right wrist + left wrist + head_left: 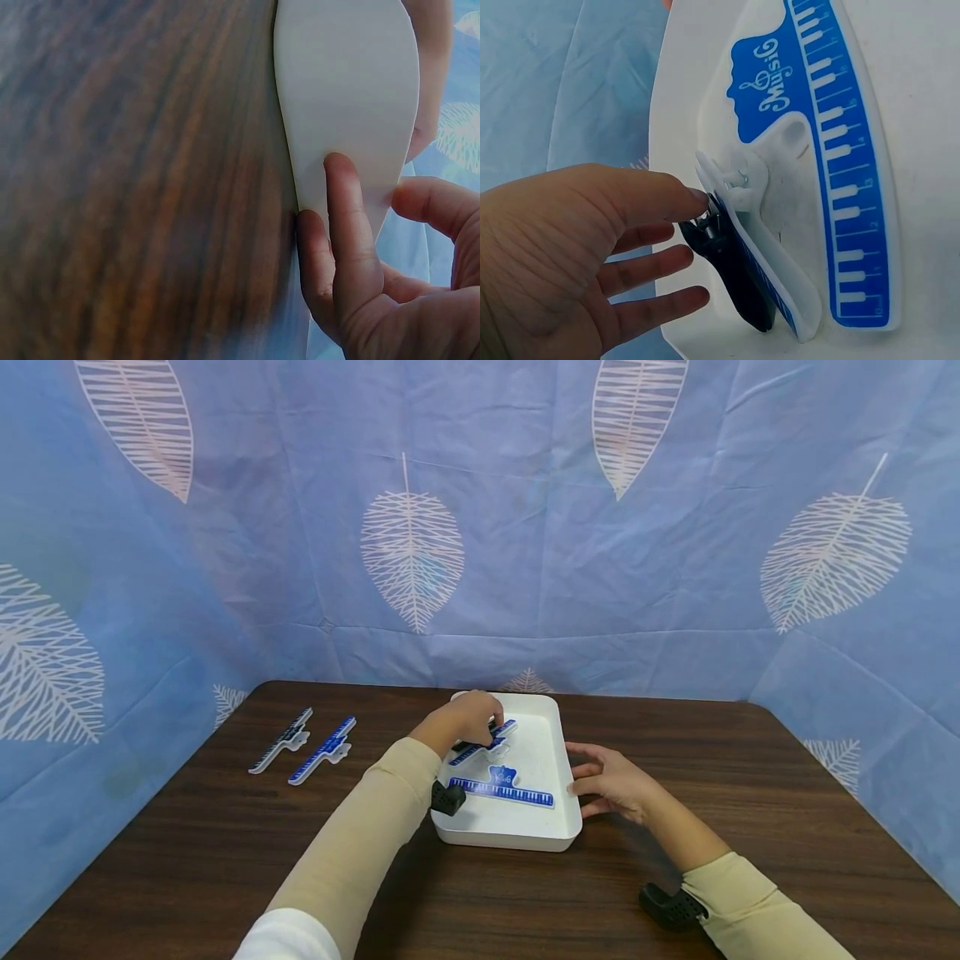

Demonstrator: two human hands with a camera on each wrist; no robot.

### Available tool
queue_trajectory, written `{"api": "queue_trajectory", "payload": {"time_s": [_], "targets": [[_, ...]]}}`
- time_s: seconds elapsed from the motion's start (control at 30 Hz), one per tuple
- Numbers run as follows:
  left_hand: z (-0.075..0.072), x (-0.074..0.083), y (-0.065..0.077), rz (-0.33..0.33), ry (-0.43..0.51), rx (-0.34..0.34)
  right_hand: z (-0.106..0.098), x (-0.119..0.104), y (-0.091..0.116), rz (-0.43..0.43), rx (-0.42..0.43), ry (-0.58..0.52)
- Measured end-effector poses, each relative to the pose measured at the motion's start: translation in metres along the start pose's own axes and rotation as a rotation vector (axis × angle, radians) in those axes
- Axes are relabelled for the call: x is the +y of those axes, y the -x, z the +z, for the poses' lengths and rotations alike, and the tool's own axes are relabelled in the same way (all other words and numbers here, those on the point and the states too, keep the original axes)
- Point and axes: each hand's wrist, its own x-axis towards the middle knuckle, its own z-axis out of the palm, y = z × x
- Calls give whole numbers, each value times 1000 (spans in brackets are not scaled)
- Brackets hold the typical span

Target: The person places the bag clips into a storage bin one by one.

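left sleeve [345, 839] — beige | white fabric [291, 935] behind | right sleeve [757, 906] — beige | wrist pieces [671, 907]: black

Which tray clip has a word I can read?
The flat blue clip, reading "Music"; the black clip and other blue clip by the left hand show none.

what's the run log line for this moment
left hand: touching black clip in tray | right hand: touching tray side | also in tray: two blue clips | table: two clips
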Motion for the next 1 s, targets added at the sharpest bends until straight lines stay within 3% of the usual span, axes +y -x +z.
{"api": "queue_trajectory", "payload": {"time_s": [0.33, 1.0], "targets": [[-9, 5, 11, 83, -24, 57, 0, -1, 0, 12, 9, -6], [-14, 3, 44, 153, -26, 165, 1, -1, -1, 24, 18, -3]]}}
